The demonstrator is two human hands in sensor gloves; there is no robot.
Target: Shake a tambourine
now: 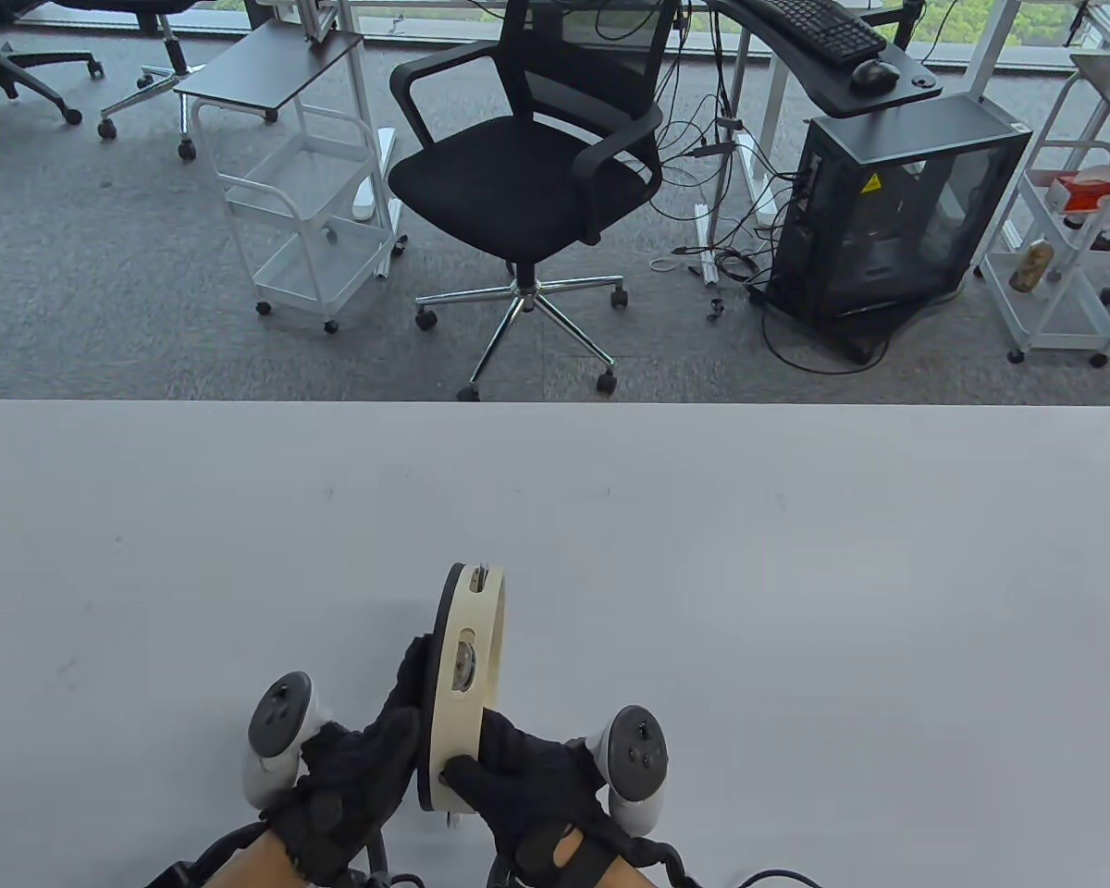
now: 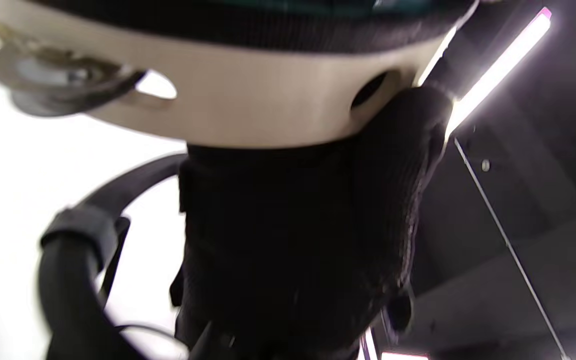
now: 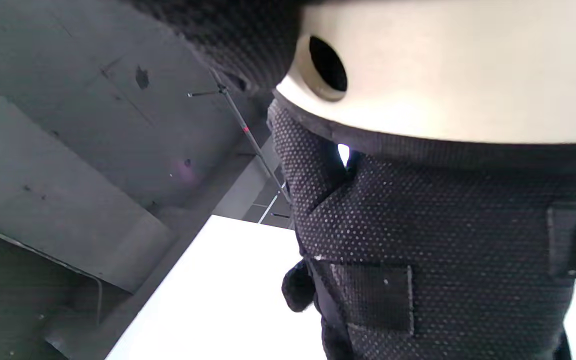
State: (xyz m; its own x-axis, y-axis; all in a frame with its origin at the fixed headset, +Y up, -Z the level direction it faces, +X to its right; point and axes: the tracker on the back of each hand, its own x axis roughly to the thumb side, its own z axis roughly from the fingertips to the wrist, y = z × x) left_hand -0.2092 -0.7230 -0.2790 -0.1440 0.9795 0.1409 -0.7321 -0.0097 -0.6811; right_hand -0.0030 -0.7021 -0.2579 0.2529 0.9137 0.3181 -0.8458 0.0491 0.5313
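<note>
A cream-rimmed tambourine (image 1: 463, 680) with metal jingles stands on edge above the white table (image 1: 795, 601), near the front middle. My left hand (image 1: 370, 758) holds its left face, fingers up against the drumhead side. My right hand (image 1: 518, 782) grips its near rim from the right, thumb over the rim. In the left wrist view the cream rim (image 2: 248, 105) with a jingle (image 2: 53, 80) fills the top, my gloved palm below it. In the right wrist view the rim (image 3: 448, 75) with a round hole sits over my glove (image 3: 448, 225).
A black office chair (image 1: 527, 176) stands beyond the table's far edge, with a white cart (image 1: 305, 213) to its left and a black computer case (image 1: 897, 213) to its right. Ceiling lights (image 2: 498, 65) show in the left wrist view.
</note>
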